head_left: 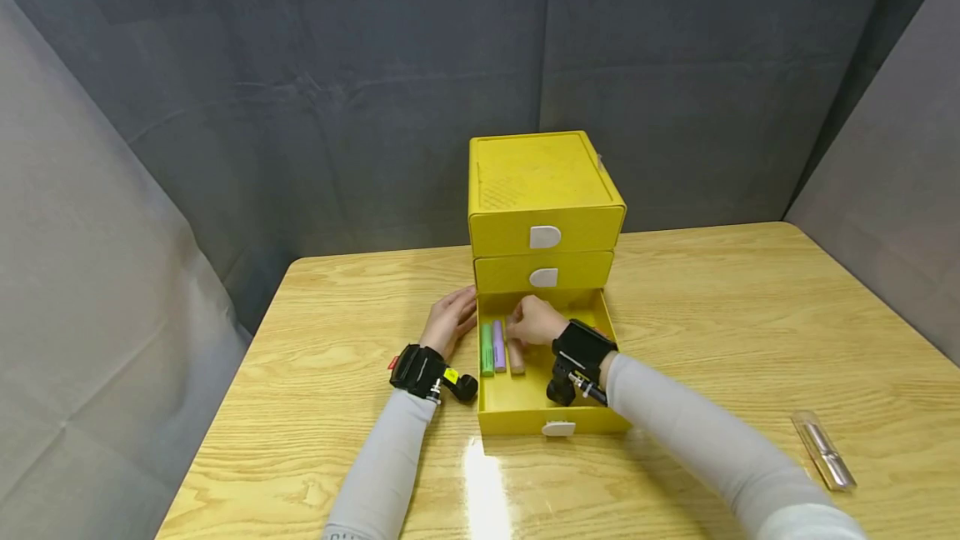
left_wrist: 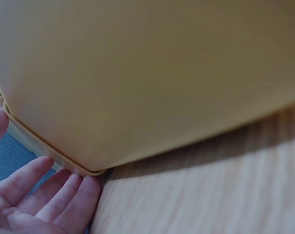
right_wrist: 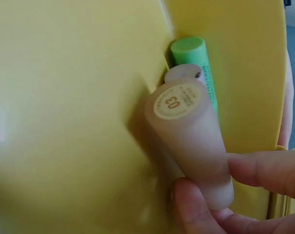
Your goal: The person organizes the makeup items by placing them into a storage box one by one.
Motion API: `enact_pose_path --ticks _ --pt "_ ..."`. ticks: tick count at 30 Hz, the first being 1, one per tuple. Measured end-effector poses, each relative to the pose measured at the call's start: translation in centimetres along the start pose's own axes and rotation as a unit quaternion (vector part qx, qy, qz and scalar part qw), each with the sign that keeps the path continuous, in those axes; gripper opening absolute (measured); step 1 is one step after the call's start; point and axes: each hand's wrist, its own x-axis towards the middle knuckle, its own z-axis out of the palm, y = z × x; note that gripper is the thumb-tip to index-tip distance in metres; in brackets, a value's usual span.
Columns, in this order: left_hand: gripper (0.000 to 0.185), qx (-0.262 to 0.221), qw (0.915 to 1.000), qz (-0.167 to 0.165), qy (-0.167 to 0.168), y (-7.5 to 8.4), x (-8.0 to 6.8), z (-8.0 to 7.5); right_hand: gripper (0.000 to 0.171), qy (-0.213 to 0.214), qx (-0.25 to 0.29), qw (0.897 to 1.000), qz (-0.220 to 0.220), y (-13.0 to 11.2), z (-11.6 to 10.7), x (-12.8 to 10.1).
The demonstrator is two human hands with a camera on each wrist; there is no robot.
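A yellow three-drawer cabinet (head_left: 542, 190) stands on the wooden table, its bottom drawer (head_left: 517, 418) pulled out. Inside lie a green tube (head_left: 487, 350), a purple tube (head_left: 498, 347) and a brownish-pink tube (head_left: 517, 357) side by side. My right hand (head_left: 534, 322) is in the drawer and pinches the far end of the brownish-pink tube (right_wrist: 192, 141) between thumb and fingers; its round end label reads 03. The green tube (right_wrist: 198, 63) and purple tube (right_wrist: 184, 73) lie just beyond it. My left hand (head_left: 448, 319) rests with straight fingers (left_wrist: 45, 195) against the drawer's left outer wall (left_wrist: 138, 83).
A clear plastic sleeve (head_left: 823, 450) with something inside lies near the table's right front. The two upper drawers (head_left: 543, 272) are closed, each with a white tab handle. Grey curtains enclose the table (head_left: 750, 315) at the back and sides.
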Motion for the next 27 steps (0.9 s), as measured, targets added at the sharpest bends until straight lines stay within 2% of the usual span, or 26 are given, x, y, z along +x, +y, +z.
enact_pose_path --ticks 10,17,27 --pt "0.051 0.002 0.9996 -0.024 0.012 0.4 0.1 0.2 0.024 0.019 -0.006 1.000 0.016 0.1 0.6 0.2" --pt "0.049 0.004 0.9997 -0.020 0.013 0.5 0.0 0.2 0.031 0.035 -0.010 0.999 0.019 0.1 1.0 0.3" --pt "0.048 0.002 0.9997 -0.022 0.008 0.3 0.0 0.1 0.031 0.030 -0.015 0.999 0.024 0.2 1.3 0.2"
